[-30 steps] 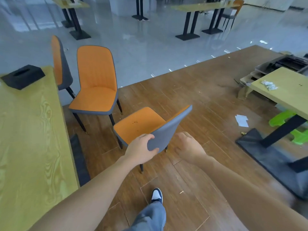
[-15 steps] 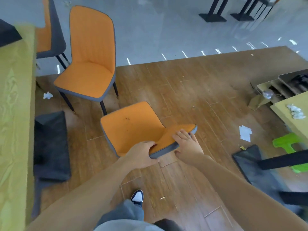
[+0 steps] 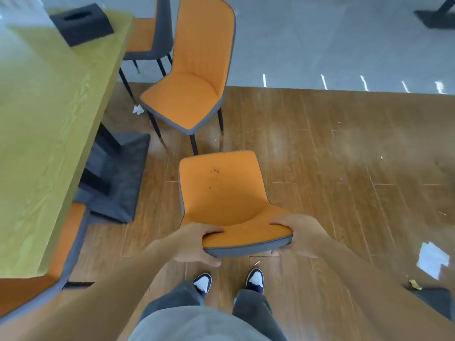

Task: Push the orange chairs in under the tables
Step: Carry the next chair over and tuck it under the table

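Note:
An orange chair (image 3: 221, 190) with a grey back stands on the wood floor right in front of my feet. My left hand (image 3: 197, 242) grips the left end of its backrest top and my right hand (image 3: 300, 235) grips the right end. A yellow-green table (image 3: 46, 124) runs along the left. A second orange chair (image 3: 194, 87) stands farther off, turned away from the table. A third orange chair (image 3: 147, 35) sits behind it at the table's far end. A fourth orange chair (image 3: 56, 262) is tucked under the table's near corner.
A black tissue box (image 3: 81, 24) lies on the table's far end. The table's dark base plate (image 3: 123, 178) rests on the floor left of the held chair. White paper (image 3: 432, 259) and scraps litter the floor at right. Grey tiled floor (image 3: 320, 40) begins beyond the wood.
My view swung downward and left, bringing the table closer. The held chair turned so its seat faces away from me. My right hand shifted from the backrest's middle to grip its right end.

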